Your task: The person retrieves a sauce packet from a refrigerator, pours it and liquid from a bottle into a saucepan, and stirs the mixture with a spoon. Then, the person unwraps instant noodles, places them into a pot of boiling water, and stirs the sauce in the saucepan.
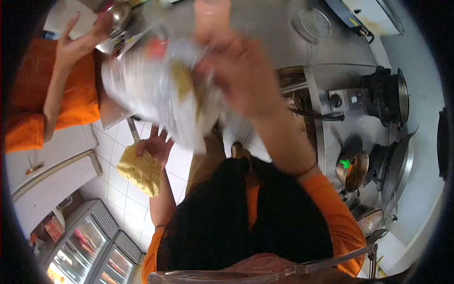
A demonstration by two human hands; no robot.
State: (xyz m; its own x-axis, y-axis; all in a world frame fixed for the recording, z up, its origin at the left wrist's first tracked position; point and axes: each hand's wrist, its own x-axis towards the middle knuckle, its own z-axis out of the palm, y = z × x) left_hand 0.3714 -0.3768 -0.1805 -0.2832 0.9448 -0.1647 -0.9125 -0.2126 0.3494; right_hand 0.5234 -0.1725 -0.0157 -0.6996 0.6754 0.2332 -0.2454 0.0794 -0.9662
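My left hand (158,147) holds a flat, yellow, rough-surfaced block (140,171) over the tiled floor, its thumb on the block's upper edge. What the block is made of I cannot make out. My right hand (239,71) is raised and smeared by motion, its fingers closed on a white, partly see-through plastic bag (156,90). Something yellowish (182,83) shows in the bag near my fingers. The bag hangs to the left of my right hand, above the yellow block.
Another person's hand (78,45) and orange sleeve reach in at upper left, near a metal bowl (116,16). A round strainer (314,23) lies on the steel counter (279,42). Burners (385,97) and pans (352,173) line the right. Glass-door fridges (78,248) stand lower left.
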